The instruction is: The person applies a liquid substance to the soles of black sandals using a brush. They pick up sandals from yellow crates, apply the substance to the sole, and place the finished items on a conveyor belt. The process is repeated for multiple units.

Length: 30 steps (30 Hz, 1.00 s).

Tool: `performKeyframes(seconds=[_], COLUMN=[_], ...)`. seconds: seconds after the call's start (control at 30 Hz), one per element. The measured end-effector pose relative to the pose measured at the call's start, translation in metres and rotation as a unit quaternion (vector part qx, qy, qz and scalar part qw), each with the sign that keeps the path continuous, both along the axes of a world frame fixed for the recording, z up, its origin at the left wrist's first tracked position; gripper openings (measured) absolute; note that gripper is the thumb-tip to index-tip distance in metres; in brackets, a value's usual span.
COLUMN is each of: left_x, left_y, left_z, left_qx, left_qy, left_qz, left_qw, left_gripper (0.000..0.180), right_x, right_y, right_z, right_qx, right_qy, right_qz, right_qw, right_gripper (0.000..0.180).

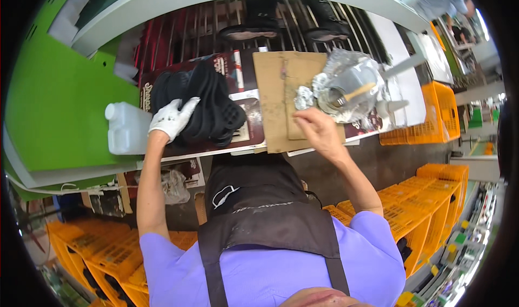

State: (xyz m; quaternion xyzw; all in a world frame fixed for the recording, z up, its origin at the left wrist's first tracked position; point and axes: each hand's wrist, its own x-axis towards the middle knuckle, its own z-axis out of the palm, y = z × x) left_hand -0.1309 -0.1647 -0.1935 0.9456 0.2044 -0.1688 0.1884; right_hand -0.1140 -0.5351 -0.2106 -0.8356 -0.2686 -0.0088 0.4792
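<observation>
The brown cardboard sheet (280, 98) lies flat near the middle of the table (65, 101) and serves as the reference point. Left of the cardboard sheet, a dark red printed package (244, 71) lies flat beneath a stack of black shoe soles (208, 104). Further left of the cardboard sheet, past the soles, stands a white plastic jug (125, 127) with a round cap. Right of the cardboard sheet, touching its edge, sits a foil-wrapped container (348, 85) with a brush handle (359, 91) resting inside. Below and right of the cardboard sheet, off the table, orange plastic crates (416, 199) are stacked.

The left hand (172, 117) (in a white glove) lies with fingers spread and pressed on the left side of the sole stack. The right hand (319, 128) is bare, loosely curled, at the cardboard sheet's lower right corner just below the foil; whether it pinches anything cannot be determined.
</observation>
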Motion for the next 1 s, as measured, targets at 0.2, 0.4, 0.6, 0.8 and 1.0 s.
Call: performKeyframes(seconds=[0.2,0.4,0.6,0.8,1.0], left_x=[0.008,0.012,-0.020,-0.072,-0.081], left_y=[-0.009,0.001,0.048,0.058,-0.003], left_z=[0.011,0.013,-0.016,-0.019,-0.016], left_qx=[-0.002,-0.056,-0.405,-0.742,-0.821], left_qy=[0.044,0.053,-0.142,-0.232,-0.274], left_qz=[-0.018,0.025,0.106,0.164,0.038], left_qw=[0.999,0.997,0.897,0.607,0.500], left_gripper=[0.094,0.087,0.051,0.048,0.040], right_x=[0.007,0.050,0.071,0.058,0.054], right_y=[-0.095,-0.098,-0.085,-0.091,-0.102], right_z=[0.016,-0.029,-0.043,-0.014,0.022], right_qx=[0.066,0.098,0.226,0.057,-0.043], right_qy=[0.152,0.167,0.129,0.106,0.109], right_qz=[-0.282,-0.350,-0.350,-0.283,-0.206], right_qw=[0.945,0.917,0.900,0.951,0.971], right_gripper=[0.025,0.034,0.029,0.021,0.023])
